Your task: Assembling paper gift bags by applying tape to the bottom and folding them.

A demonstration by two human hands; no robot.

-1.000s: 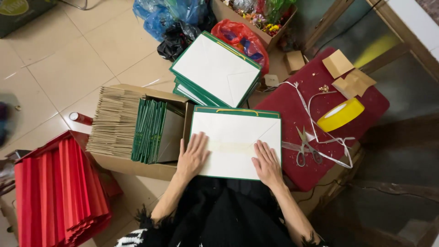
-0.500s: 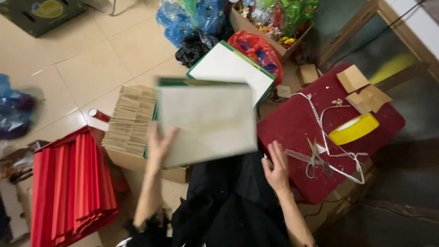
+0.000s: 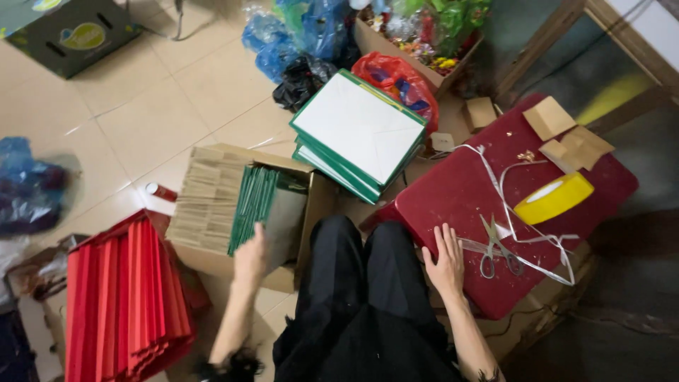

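Observation:
My left hand (image 3: 251,258) reaches into an open cardboard box (image 3: 201,258) on the floor. Its fingers hold the edge of a flat green-trimmed paper bag (image 3: 283,226), which stands upright beside a row of green-edged folded bags (image 3: 251,205) and tan folded ones (image 3: 205,201). My right hand (image 3: 445,263) lies flat, fingers apart, on the near edge of a dark red padded surface (image 3: 460,191), holding nothing. A pair of scissors (image 3: 495,249) lies just right of that hand. My legs in black clothing fill the lower middle.
A stack of white, green-trimmed flat bags (image 3: 357,131) lies ahead of my knees. On the red surface are a yellow tape roll (image 3: 554,198), white ribbon (image 3: 520,226) and cardboard pieces (image 3: 566,134). Red folded items (image 3: 127,297) sit at left; blue plastic bags (image 3: 297,35) beyond.
The flat bag that lay on my lap was lifted by my left hand and moved left into the cardboard box. My right hand shifted onto the red surface.

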